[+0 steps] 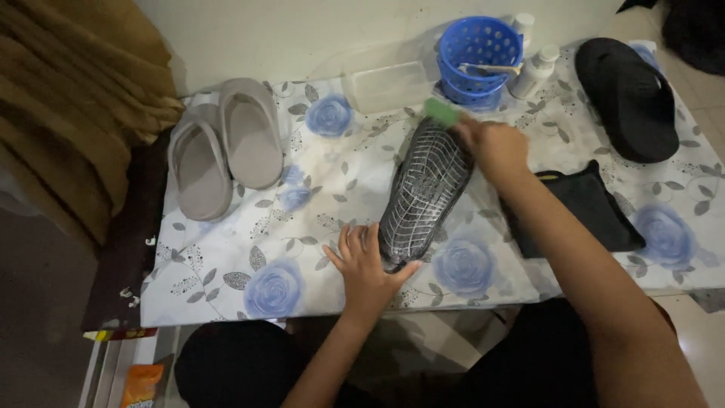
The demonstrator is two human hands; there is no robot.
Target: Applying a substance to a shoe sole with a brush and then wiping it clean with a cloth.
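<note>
A black slipper (423, 193) lies sole-up in the middle of the low table, its ribbed sole shining with white foam. My left hand (365, 264) presses flat against its near end and steadies it. At the slipper's far end my right hand (495, 145) grips a green brush (441, 112), which is blurred. The table is covered by a white cloth with blue roses (302, 227).
A grey pair of slippers (225, 149) lies at the left. A second black slipper (628, 97) is at the far right, a black cloth (585, 211) beside my right arm. At the back stand a clear plastic box (387, 85), a blue basket (479, 59) and white bottles (535, 69).
</note>
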